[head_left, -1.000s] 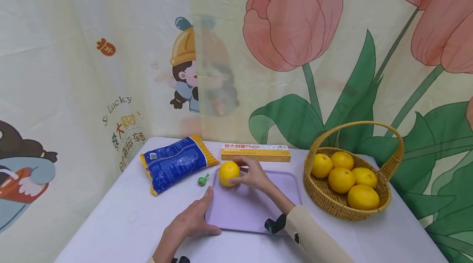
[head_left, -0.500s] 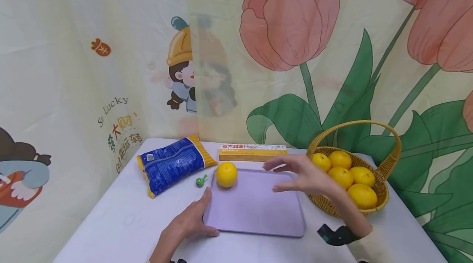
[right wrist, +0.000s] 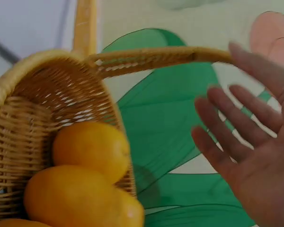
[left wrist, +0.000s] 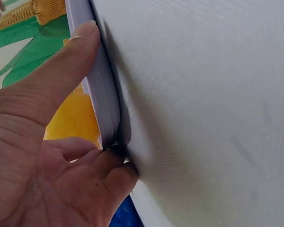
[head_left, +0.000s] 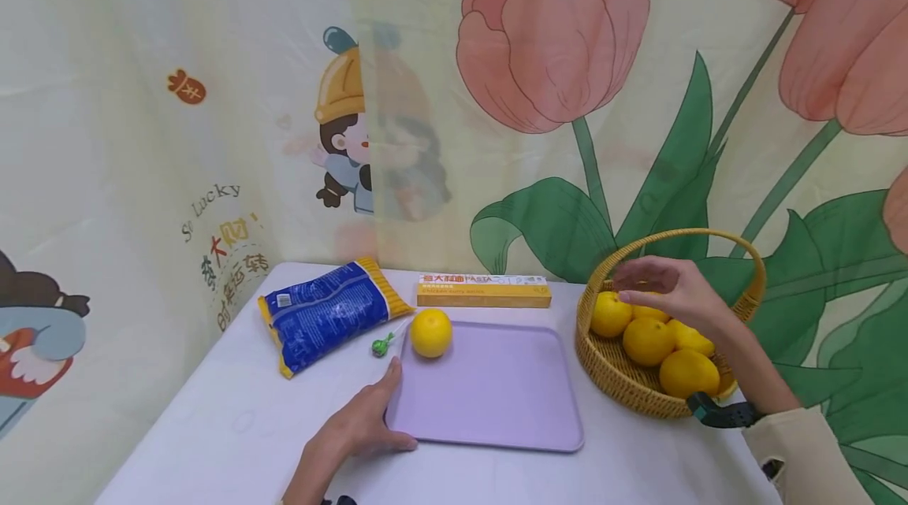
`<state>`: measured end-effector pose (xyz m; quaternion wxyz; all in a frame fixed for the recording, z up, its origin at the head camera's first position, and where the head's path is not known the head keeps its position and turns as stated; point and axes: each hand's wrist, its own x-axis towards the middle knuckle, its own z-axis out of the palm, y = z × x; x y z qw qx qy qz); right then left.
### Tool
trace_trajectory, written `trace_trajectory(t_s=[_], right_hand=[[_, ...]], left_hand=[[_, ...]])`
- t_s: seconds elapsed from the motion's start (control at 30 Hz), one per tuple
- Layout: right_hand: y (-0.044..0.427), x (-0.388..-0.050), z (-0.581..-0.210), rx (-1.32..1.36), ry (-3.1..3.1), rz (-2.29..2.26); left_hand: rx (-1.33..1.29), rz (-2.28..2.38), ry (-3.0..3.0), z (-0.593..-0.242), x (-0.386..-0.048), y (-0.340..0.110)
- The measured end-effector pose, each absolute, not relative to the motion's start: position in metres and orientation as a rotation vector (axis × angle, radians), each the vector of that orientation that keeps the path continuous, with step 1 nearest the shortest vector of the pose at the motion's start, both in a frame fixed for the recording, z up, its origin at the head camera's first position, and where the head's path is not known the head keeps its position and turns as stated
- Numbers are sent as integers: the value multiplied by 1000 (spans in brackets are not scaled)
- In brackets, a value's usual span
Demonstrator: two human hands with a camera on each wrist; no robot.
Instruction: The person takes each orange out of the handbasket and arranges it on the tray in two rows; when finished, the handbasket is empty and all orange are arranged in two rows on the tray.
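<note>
The left hand (head_left: 358,418) grips the near left corner of the lilac tray (head_left: 489,395). In the left wrist view its thumb lies against the tray's rim (left wrist: 102,90), with the other fingers bent at the edge. One orange (head_left: 431,333) rests at the tray's far left corner. Over the wicker basket (head_left: 613,379) is the right hand (head_left: 684,296), fingers apart and holding nothing. Several oranges (head_left: 649,342) fill the basket. The right wrist view shows the open palm (right wrist: 260,165) beside the basket's handle (right wrist: 165,56).
A blue and yellow packet (head_left: 329,320) lies at the table's back left, and a green-wrapped lollipop (head_left: 381,345) sits between it and the tray. The pasta box (head_left: 484,292) stands behind the tray. A printed curtain hangs behind the table.
The right hand has let go of the orange at the tray's far left corner and moved right, over the basket. The left hand has stayed at the tray.
</note>
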<state>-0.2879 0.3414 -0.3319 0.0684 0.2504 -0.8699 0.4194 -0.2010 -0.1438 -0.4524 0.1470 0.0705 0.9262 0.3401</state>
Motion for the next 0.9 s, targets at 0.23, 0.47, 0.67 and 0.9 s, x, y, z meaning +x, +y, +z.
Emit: trace_trajectory(t_s=[0.23, 0.47, 0.67, 0.9], right_hand=[[340, -327, -361, 413, -2847, 1015], [338, -341, -379, 339, -2980, 942], [338, -345, -386, 330, -3068, 959], [335, -350, -387, 386, -3061, 920]], left_hand=[[223, 989, 2651, -453, -204, -142], [226, 979, 2636, -454, -204, -140], [230, 983, 2641, -453, -201, -144], [214, 971, 2647, -452, -200, -147]])
